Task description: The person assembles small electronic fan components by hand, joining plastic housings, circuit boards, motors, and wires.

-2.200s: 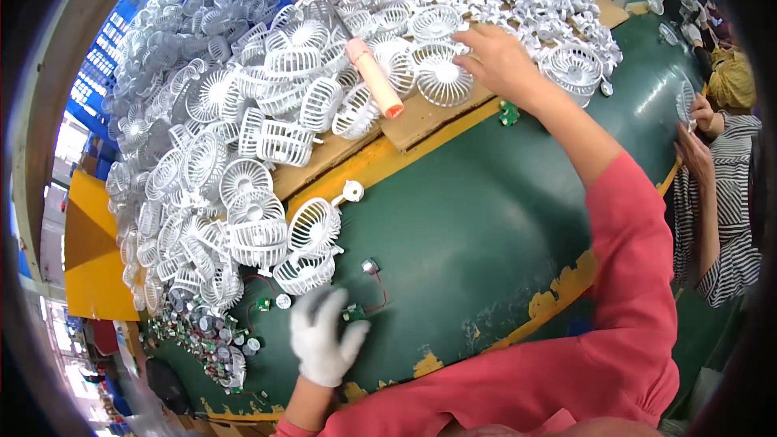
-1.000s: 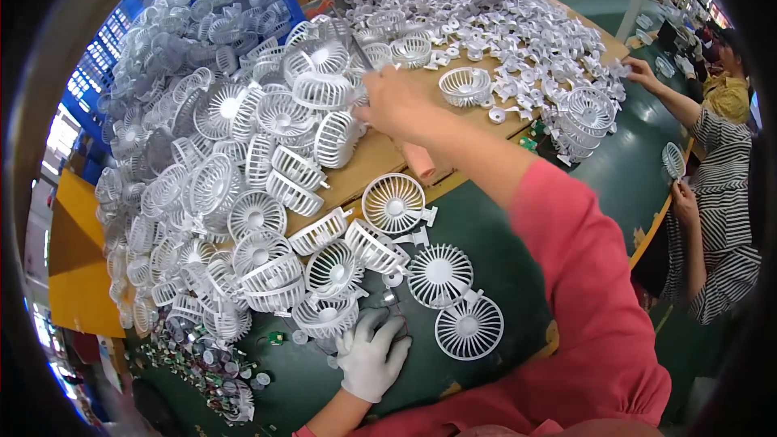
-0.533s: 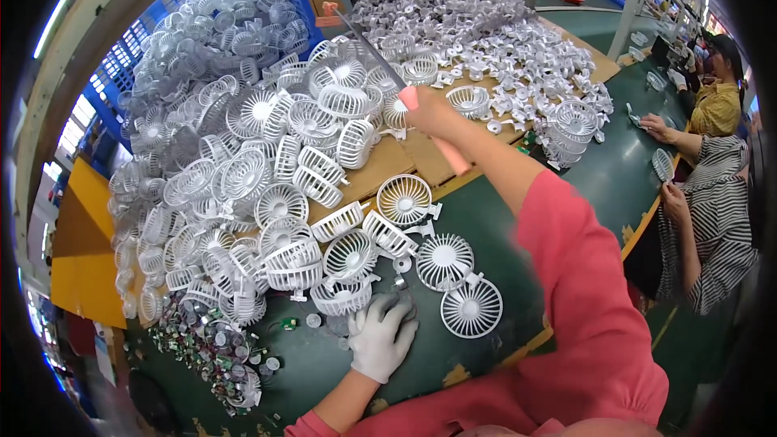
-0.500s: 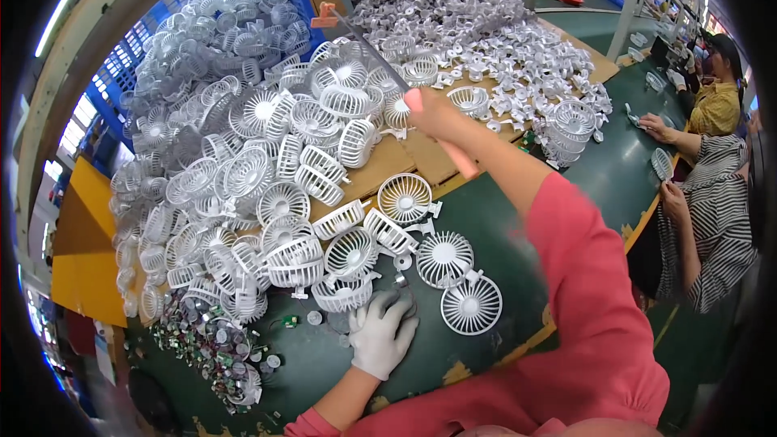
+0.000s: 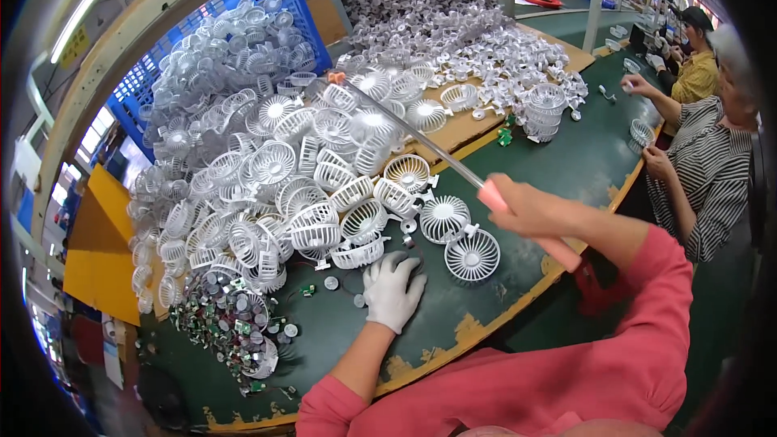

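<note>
My right hand (image 5: 530, 209), bare, is closed around the pink handle of a long metal rod (image 5: 421, 139). Its small orange head (image 5: 336, 78) reaches into the far side of a heap of white fan grilles (image 5: 271, 163). My left hand (image 5: 393, 293) wears a white glove and rests on the green tabletop (image 5: 518, 299) with fingers apart. Just beyond its fingertips lies a tilted fan grille (image 5: 358, 254), and small round discs (image 5: 331, 283) are beside it. Two round fan grilles, one nearer (image 5: 472, 256) and one farther (image 5: 444, 219), lie flat to its right.
A pile of small circuit boards and motors (image 5: 235, 320) lies at the left. Small white plastic parts (image 5: 437, 16) are heaped at the back on cardboard. A blue crate (image 5: 303, 24) stands behind the grilles. Co-workers, one in a striped top (image 5: 704, 170), work along the right edge.
My right hand has drawn back toward me and to the right, and the rod's orange head has come down onto the grilles. The left hand stays on the table.
</note>
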A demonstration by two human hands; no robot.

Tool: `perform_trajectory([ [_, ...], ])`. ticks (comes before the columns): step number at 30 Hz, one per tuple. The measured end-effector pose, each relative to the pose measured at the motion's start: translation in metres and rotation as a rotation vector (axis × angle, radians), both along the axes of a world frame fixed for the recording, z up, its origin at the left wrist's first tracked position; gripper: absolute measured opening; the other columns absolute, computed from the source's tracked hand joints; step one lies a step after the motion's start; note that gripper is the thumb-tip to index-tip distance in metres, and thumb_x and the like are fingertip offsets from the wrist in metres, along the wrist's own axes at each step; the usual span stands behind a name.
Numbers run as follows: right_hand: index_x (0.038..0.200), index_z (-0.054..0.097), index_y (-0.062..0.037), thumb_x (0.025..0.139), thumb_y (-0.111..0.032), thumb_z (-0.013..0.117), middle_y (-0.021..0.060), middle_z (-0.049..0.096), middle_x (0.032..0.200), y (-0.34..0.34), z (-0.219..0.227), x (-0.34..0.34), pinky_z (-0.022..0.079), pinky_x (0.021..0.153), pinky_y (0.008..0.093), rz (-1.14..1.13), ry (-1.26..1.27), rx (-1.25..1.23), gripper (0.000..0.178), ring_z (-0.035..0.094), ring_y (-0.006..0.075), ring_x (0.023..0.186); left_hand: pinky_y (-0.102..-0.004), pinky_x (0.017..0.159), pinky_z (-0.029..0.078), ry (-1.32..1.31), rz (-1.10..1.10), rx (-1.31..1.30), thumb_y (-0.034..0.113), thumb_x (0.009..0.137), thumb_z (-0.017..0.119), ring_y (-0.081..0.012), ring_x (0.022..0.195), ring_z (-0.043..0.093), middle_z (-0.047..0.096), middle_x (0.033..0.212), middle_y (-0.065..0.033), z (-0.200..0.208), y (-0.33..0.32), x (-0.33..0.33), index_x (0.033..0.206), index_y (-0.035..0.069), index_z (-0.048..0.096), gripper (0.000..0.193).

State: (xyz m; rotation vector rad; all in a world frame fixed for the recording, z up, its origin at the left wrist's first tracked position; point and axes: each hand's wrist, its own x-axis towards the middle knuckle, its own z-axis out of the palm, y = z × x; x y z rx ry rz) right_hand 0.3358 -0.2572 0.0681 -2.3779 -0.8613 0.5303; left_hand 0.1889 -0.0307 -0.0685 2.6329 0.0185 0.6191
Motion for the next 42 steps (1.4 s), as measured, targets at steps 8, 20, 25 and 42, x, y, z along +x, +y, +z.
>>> perform_trajectory([
  [8,0.128,0.037,-0.0045,0.083,-0.023,0.063,0.0228,0.061,0.096,-0.01,-0.019,0.017,0.048,0.075,0.0428,-0.086,-0.27,0.283,0.055,0.061,0.0383,0.085,-0.0413,0.09,0.035,0.071,0.037,-0.016,0.03,0.076,0.067,-0.0265,0.106,0.051,0.058,0.111,-0.0054,-0.003,0.002,0.001,0.102,0.016,0.066,0.03],
  [20,0.115,0.046,0.0061,0.08,-0.031,0.059,0.0269,0.061,0.103,0.126,-0.05,0.209,0.047,0.083,0.0439,-0.147,-0.45,0.053,0.053,0.061,0.0406,0.094,-0.0423,0.091,0.035,0.086,0.013,-0.023,0.031,0.076,0.068,-0.0257,0.106,0.051,0.057,0.111,-0.0048,0.0,-0.005,0.005,0.102,0.017,0.065,0.029],
  [25,0.114,0.047,0.0058,0.08,-0.031,0.058,0.025,0.061,0.102,0.096,0.003,0.128,0.048,0.083,0.0427,-0.032,-0.251,0.0,0.051,0.062,0.0369,0.093,-0.0415,0.09,0.035,0.063,0.04,-0.013,0.03,0.075,0.069,-0.0264,0.106,0.051,0.058,0.112,-0.0048,-0.002,0.003,0.001,0.101,0.017,0.066,0.029],
  [42,0.112,0.045,0.0081,0.08,-0.027,0.056,0.0265,0.064,0.091,0.117,0.024,0.117,0.05,0.069,0.0436,0.103,-0.243,-0.102,0.049,0.065,0.0381,0.078,-0.0413,0.089,0.035,0.086,0.057,-0.005,0.031,0.076,0.068,-0.0264,0.106,0.051,0.057,0.112,-0.004,-0.002,0.002,-0.002,0.102,0.019,0.065,0.029],
])
